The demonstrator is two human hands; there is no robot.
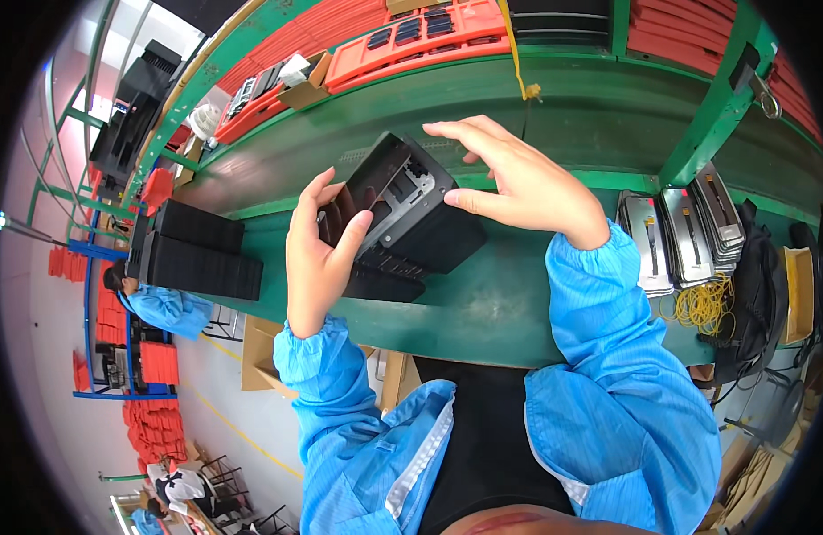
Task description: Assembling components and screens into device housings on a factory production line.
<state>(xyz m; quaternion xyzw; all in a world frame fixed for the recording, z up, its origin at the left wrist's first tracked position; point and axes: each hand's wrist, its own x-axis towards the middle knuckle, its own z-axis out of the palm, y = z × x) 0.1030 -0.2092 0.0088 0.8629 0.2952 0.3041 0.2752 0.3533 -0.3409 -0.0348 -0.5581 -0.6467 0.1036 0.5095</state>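
Observation:
A black box-shaped housing (416,201) sits on the green bench in front of me, its upper end showing a grey metal frame and a glossy dark panel. More black housings (384,281) lie close beneath and beside it. My left hand (318,245) is at the housing's left side, thumb and fingers spread around the glossy panel, which seems to reflect the fingers. At the right, my right hand (527,187) has its fingers apart, with the thumb tip close to the housing's right corner. Whether either hand touches the housing I cannot tell.
Stacked black housings (206,250) stand at the bench's left. Several metal-faced panels (679,236), a coil of yellow cord (705,303) and a black bag (752,303) lie at the right. A shelf with red trays (411,49) runs behind; a yellow strap (518,62) hangs from it.

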